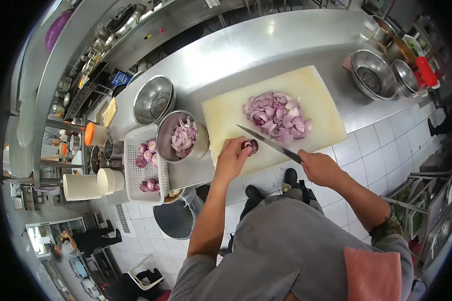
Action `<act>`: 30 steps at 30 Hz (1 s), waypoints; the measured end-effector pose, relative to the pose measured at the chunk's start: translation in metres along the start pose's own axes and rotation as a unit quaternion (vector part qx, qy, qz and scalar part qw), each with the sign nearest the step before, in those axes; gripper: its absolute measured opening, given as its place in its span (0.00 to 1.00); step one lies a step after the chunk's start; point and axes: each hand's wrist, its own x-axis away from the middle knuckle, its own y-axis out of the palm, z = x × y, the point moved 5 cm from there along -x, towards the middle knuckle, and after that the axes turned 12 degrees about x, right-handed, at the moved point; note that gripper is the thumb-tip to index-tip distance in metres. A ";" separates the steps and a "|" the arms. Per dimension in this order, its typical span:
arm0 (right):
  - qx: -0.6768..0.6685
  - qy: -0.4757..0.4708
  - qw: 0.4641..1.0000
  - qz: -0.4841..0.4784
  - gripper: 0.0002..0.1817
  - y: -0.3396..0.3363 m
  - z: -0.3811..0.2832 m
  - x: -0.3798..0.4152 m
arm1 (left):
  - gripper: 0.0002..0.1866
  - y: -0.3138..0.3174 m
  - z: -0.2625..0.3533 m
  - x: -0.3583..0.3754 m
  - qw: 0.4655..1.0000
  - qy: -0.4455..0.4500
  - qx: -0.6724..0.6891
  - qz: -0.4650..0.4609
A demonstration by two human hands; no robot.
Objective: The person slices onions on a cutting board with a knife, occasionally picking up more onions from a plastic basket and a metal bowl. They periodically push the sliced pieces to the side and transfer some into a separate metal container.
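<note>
My left hand (pixel 229 159) is closed around the side of a red onion piece (pixel 250 146) near the front edge of the white cutting board (pixel 221 115). In my right hand (pixel 319 167) is the handle of a kitchen knife (pixel 271 143), its blade slanting across the board just beyond the onion piece. A pile of sliced red onion (pixel 278 116) lies on the board past the blade. Left of the board, a metal bowl (pixel 202 143) holds more slices. Beside it, a white plastic basket (pixel 131 173) contains several peeled red onions (pixel 148 150).
A metal bowl (pixel 154 100) stands at the back left. More metal bowls (pixel 372 75) sit at the counter's right end. Stacked white containers (pixel 83 187) are at far left. A dark bin (pixel 172 215) is below the counter, and another person (pixel 80 238) stands farther off.
</note>
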 end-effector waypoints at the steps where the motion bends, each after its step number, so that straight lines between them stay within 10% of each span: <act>1: 0.003 -0.004 1.000 0.003 0.11 0.000 -0.002 0.005 | 0.17 -0.006 0.008 0.006 0.994 -0.068 0.052 0.069; 17: 0.099 -0.005 0.990 -0.098 0.17 -0.027 -0.024 0.024 | 0.05 0.019 0.001 0.011 0.978 0.099 0.031 0.181; 30: -0.075 -0.024 0.997 0.023 0.11 0.033 0.003 -0.048 | 0.08 0.009 0.013 -0.026 0.995 0.092 -0.008 -0.031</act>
